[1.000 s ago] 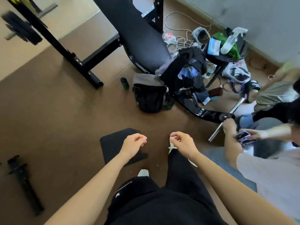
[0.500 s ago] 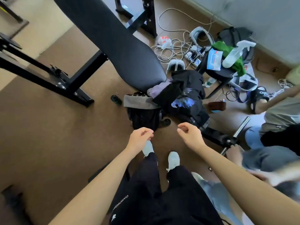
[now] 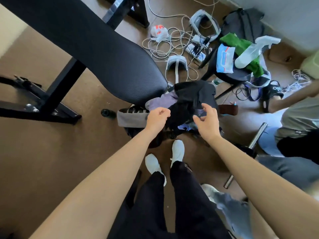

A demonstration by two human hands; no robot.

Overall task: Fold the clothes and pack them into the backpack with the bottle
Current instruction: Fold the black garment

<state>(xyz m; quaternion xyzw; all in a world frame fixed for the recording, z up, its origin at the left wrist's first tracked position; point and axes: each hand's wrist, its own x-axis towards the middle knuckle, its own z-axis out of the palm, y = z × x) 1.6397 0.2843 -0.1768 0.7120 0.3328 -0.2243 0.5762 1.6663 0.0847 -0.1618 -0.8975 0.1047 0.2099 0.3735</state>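
Note:
A heap of clothes (image 3: 191,95), mostly black with a lilac piece, lies at the foot of the black bench pad. Below its left side stands a black backpack with a grey flap (image 3: 131,119), mostly hidden by my left forearm. A small dark bottle (image 3: 107,113) lies on the floor left of the backpack. My left hand (image 3: 157,118) hovers over the backpack's right edge with fingers loosely curled, holding nothing. Over the lower part of the heap my right hand (image 3: 206,119) has its fingers spread and bent, and they hold nothing.
The bench pad (image 3: 89,47) and its black frame (image 3: 43,107) fill the upper left. Cables, headsets (image 3: 176,63) and a stool with a green cloth and spray bottle (image 3: 250,52) crowd the upper right. Other people sit at the right. A metal bar (image 3: 258,135) lies nearby.
I have stepped closer to the bench. Both hands moved forward from above my feet to over the clothes and backpack, and the right hand's fingers opened wider.

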